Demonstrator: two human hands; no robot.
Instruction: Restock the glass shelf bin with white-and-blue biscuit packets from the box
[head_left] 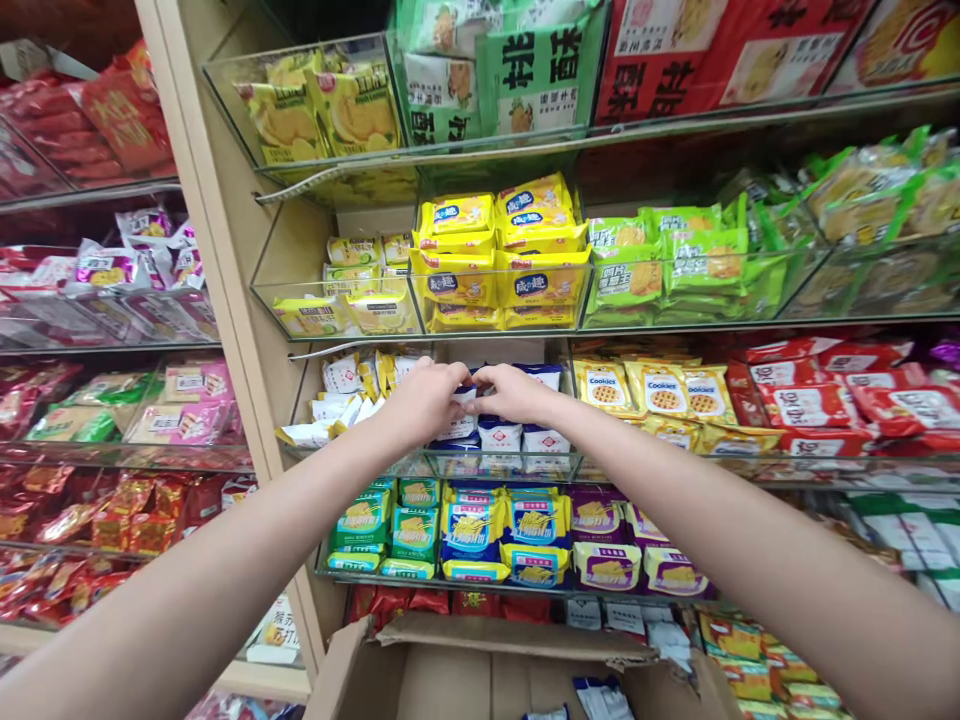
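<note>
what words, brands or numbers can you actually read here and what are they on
"Cookies": yellow-and-white packs
"咸の趣": bright yellow packs
"桃酥": large green pack
"苏打", apparently: white pack at lower left
Not reliably readable: blue-and-white packets, red packs on the top shelf, and most other small print, too small, blurred or cut off.
</note>
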